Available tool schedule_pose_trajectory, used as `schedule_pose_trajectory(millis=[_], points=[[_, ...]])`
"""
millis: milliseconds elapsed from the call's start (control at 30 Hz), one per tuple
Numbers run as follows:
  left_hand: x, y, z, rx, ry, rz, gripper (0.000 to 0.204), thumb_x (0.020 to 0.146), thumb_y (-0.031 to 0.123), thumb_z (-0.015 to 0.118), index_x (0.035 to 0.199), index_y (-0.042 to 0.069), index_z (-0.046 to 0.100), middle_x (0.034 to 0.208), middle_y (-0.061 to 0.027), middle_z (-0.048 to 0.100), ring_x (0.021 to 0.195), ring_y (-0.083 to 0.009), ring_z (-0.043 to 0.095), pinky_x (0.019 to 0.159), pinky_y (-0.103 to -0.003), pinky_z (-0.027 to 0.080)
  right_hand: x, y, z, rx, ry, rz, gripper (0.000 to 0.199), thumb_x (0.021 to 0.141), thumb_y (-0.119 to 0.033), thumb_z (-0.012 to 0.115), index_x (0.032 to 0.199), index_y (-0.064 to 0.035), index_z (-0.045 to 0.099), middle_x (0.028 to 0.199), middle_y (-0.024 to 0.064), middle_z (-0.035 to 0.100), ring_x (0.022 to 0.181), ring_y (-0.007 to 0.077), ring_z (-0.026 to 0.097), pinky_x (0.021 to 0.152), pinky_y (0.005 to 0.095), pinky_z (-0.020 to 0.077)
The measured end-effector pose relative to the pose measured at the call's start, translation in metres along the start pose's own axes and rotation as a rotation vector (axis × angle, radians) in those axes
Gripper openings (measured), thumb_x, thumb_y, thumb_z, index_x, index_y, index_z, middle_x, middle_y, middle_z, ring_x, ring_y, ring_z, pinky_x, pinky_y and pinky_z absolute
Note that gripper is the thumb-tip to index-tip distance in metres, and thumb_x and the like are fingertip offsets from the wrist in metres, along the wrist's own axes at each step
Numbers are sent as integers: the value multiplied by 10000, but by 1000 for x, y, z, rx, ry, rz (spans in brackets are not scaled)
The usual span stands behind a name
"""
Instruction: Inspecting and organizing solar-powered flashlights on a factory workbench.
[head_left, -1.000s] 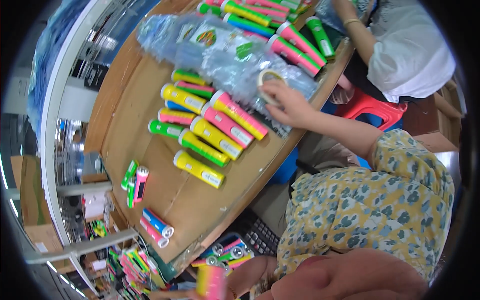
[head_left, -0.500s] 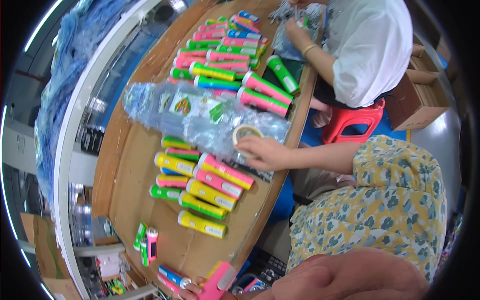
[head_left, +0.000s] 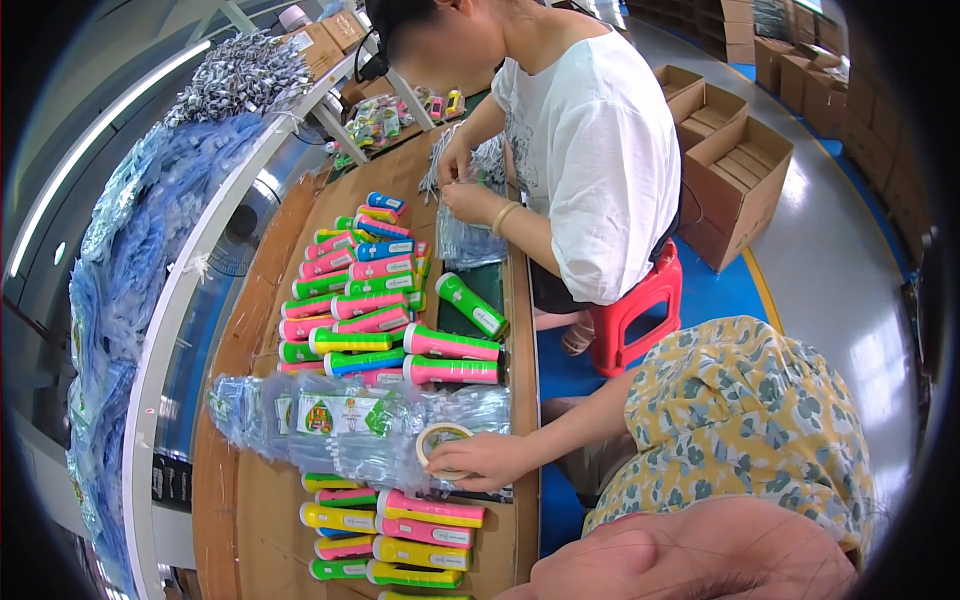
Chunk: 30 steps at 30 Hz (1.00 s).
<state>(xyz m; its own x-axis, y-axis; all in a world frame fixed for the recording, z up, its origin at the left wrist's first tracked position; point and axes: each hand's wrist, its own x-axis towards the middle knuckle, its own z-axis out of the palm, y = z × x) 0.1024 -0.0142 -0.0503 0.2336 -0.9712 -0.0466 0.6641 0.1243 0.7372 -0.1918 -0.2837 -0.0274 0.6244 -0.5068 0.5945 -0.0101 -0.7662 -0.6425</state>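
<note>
My right hand (head_left: 478, 460) comes in from the right out of a floral sleeve, its fingers closed over the near edge of a cream roll of tape (head_left: 421, 447). The roll lies on a long stack of clear bluish plastic bags (head_left: 370, 450) with printed cards inside, across the table. Rows of colourful flashlights lie on both sides of the bags: a pink-and-green flashlight (head_left: 455, 345) in the far group, a yellow flashlight (head_left: 418, 552) in the near group. My left hand is out of view.
A co-worker in a white top (head_left: 600, 160) sits on a red stool (head_left: 640, 320), both hands over grey cords and plastic bags at the table's far end. Open cardboard boxes (head_left: 735, 190) stand on the floor behind. A white frame (head_left: 150, 400) runs along the table's left, with plastic film beyond.
My view has swung up toward the co-worker, so the table appears lower. The left hand and the pink flashlight in it have left the picture. My right hand stays on the tape roll.
</note>
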Motion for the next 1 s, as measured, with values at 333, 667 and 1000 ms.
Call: schedule_pose_trajectory(millis=[333, 667, 1000], points=[[23, -1, -6, -4, 31, 34, 539, 824, 421, 615, 1219, 103, 433, 1103, -104, 557, 1005, -287, 530, 887, -473, 403, 4, -5, 0, 61, -18, 34, 455, 832, -143, 543, 1266, -87, 416, 1174, 120, 491, 1012, 318, 544, 785, 404, 481], [16, -9, -8, -23, 114, 84, 495, 838, 405, 602, 1195, 99, 445, 1074, -100, 561, 980, -275, 535, 872, -451, 413, 5, -5, 0, 50, -25, 47, 461, 836, -158, 557, 1267, -83, 413, 1170, 123, 496, 1011, 312, 546, 787, 407, 480], [12, -21, -4, -36, 193, 128, 453, 853, 389, 588, 1171, 94, 457, 1044, -96, 565, 955, -262, 540, 856, -429, 424, 4, -3, 2, 54, 2, 26, 460, 833, -156, 570, 1262, -85, 418, 1141, 118, 520, 977, 312, 565, 776, 403, 483]])
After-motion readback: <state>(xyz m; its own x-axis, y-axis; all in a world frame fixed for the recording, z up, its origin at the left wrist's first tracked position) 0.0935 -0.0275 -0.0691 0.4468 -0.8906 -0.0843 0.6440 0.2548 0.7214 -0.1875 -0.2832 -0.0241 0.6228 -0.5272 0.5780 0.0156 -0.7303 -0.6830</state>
